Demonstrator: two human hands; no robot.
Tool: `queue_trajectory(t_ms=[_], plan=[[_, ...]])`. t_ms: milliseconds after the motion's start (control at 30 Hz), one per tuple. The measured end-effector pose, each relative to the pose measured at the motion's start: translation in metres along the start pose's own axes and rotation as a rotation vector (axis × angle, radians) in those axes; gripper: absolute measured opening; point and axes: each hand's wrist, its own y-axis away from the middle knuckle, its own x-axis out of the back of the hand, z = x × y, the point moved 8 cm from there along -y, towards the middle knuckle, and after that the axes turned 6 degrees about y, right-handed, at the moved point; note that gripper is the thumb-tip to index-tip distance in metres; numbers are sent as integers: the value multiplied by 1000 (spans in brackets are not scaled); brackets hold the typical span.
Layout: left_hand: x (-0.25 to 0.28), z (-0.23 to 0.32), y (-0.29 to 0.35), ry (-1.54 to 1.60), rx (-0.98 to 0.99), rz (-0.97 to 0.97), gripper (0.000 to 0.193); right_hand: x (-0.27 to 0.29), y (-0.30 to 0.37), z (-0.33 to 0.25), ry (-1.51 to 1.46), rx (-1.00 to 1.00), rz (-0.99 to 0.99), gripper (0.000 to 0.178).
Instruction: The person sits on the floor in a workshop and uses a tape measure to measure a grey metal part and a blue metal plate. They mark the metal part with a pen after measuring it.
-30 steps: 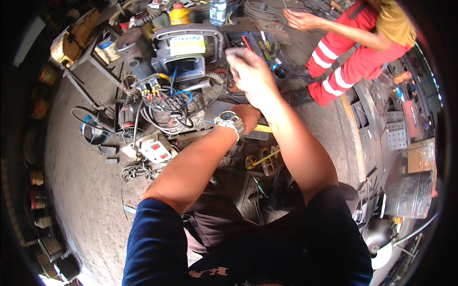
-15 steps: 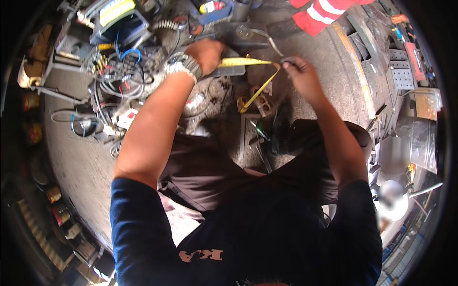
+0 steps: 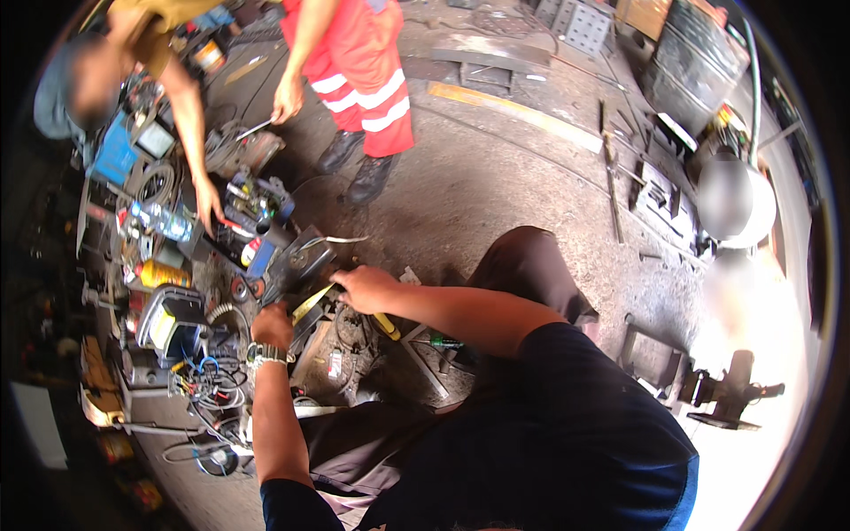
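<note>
A yellow tape measure blade (image 3: 312, 303) stretches between my two hands, over dark metal parts on the ground. My left hand (image 3: 273, 326), a watch on its wrist, is closed at the blade's left end. My right hand (image 3: 366, 289) pinches the blade at its other end, thumb and fingers together. Just below the right hand lies a yellow case (image 3: 387, 327), seemingly the tape's. Beyond the blade rests a dark, rounded metal piece (image 3: 305, 264); a pale thin strip (image 3: 345, 239) sticks out near it. A green-handled tool (image 3: 445, 342) lies by my knee.
At the upper left a person in red trousers (image 3: 388, 88) bends over, one hand (image 3: 208, 203) reaching among tools, the other (image 3: 287, 96) holding a thin rod. Tangled cables (image 3: 217, 389), a water bottle (image 3: 162, 221) and a yellow bottle (image 3: 164, 274) crowd the left. A drum (image 3: 695, 66) stands at the right.
My view has swung to the right, bringing the other person fully into sight. My hands have come closer together, and the blade between them is shorter.
</note>
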Motion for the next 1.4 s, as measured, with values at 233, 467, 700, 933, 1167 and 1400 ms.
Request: queue_trajectory(t_ms=[233, 467, 700, 933, 1167, 1400], plan=[[0, -1, 6, -57, 59, 12, 27, -5, -1, -3, 4, 68, 63, 43], [1, 1, 14, -36, 101, 8, 25, -5, 11, -8, 47, 99, 67, 34], [6, -1, 12, -53, 37, 112, 19, -5, 5, -14, 47, 65, 135, 29], [7, 6, 28, 75, 2, 92, 36, -20, -12, -9, 156, 61, 78, 32], [3, -9, 33, 91, 5, 117, 27, -19, -4, -20, 230, 178, 182, 21], [6, -2, 27, 215, 26, -13, 32, -11, -2, -12, 196, 200, 208, 17]])
